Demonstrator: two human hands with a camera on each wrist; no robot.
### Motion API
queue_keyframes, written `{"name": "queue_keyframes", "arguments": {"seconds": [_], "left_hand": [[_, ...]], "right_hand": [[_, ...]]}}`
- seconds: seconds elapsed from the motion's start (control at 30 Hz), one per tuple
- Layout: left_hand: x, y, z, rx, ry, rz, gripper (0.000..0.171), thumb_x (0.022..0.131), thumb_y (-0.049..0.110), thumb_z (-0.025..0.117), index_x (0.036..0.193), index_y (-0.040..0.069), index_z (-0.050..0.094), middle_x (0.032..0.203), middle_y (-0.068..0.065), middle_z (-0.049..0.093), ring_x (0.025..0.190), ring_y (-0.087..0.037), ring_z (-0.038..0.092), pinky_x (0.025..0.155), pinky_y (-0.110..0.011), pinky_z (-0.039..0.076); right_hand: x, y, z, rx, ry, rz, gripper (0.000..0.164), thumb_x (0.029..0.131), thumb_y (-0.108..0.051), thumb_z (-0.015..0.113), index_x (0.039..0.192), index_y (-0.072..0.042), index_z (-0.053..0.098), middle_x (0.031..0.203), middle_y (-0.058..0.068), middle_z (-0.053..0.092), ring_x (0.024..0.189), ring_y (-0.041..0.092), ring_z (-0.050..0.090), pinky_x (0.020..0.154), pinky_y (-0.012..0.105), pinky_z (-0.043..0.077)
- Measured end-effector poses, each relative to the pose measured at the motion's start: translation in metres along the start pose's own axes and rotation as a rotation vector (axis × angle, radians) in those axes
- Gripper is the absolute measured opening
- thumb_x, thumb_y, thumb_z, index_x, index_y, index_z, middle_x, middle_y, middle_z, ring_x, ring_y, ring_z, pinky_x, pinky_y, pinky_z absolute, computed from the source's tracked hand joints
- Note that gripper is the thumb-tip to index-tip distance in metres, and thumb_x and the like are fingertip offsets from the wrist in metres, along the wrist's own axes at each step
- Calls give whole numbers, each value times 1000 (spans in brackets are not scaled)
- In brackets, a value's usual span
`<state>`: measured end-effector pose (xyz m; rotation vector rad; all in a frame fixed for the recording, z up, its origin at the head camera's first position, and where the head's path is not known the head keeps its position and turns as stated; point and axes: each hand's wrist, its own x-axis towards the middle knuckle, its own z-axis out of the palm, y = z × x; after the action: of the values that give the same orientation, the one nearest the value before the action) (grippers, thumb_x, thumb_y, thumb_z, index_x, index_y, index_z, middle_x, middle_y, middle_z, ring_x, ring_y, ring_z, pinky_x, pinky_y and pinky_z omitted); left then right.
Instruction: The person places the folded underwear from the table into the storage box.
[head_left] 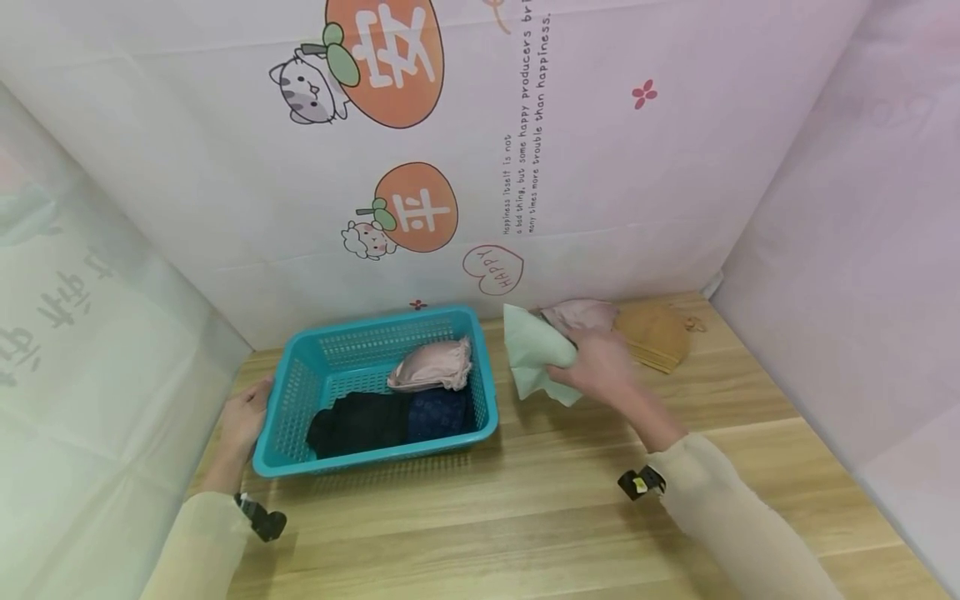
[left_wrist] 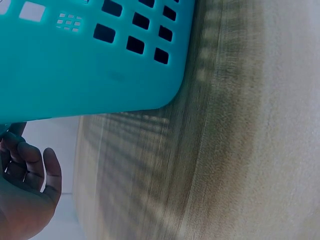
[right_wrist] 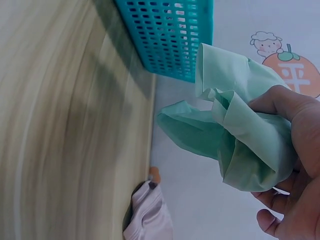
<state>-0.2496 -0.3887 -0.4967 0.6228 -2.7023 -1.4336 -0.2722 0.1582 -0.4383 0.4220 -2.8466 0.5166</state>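
My right hand (head_left: 600, 367) pinches a folded pale green cloth (right_wrist: 250, 130) between thumb and fingers. It is above the table, to the right of the teal plastic basket (head_left: 375, 454), with loose folds hanging down. My left hand (head_left: 243, 417) holds the basket's left rim; the left wrist view shows curled fingers (left_wrist: 31, 160) right at that rim. Inside the basket lie a folded pink bra (head_left: 433, 367), a black garment (head_left: 360, 423) and a navy patterned garment (head_left: 437, 415). Partly hidden behind my right hand is another pink garment (head_left: 581, 313).
A mustard folded garment (head_left: 654, 335) with a strap lies by the back wall at the right. The wooden table (head_left: 525, 517) meets printed sheet walls (head_left: 600, 192) at the back and both sides.
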Motion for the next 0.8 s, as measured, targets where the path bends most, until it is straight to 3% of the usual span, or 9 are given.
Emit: {"name": "queue_keyframes", "arguments": {"seconds": [0.1, 0.27, 0.43, 0.6, 0.8], "left_hand": [[1, -1, 1, -3, -1, 1, 79, 102, 64, 27, 154, 5, 34, 159, -24, 33, 145, -49, 33, 115, -60, 36], [2, -1, 1, -22, -4, 1, 79, 102, 63, 28, 154, 4, 34, 159, -24, 33, 146, -48, 33, 115, -59, 37], [1, 0, 0, -25, -2, 0, 82, 101, 66, 27, 154, 4, 34, 159, -24, 32, 145, -48, 34, 115, -59, 37], [1, -1, 1, -22, 2, -7, 80, 101, 66, 27, 153, 5, 36, 159, -24, 34, 144, -48, 36, 113, -58, 39], [0, -1, 1, -14, -7, -4, 80, 101, 65, 27, 154, 6, 35, 159, -24, 33, 145, -49, 34, 114, -59, 38]], "right_hand": [[3, -5, 0, 8, 20, -26, 74, 74, -40, 80, 138, -9, 59, 97, 10, 75, 77, 22, 60, 67, 37, 47], [8, -12, 0, 6, 44, -51, 39, 74, -39, 79, 96, -9, 68, 77, 3, 67, 66, 18, 55, 57, 30, 41], [12, -19, -1, 21, 41, -46, 28, 75, -37, 77, 85, -14, 63, 71, -1, 63, 64, 17, 52, 56, 29, 38], [15, -25, 0, 48, 45, -56, 26, 75, -35, 77, 84, -15, 63, 70, -2, 61, 64, 17, 51, 58, 29, 37], [19, -32, 2, 55, 47, -65, 36, 74, -36, 79, 97, -12, 67, 82, 1, 67, 73, 19, 56, 64, 33, 41]]}}
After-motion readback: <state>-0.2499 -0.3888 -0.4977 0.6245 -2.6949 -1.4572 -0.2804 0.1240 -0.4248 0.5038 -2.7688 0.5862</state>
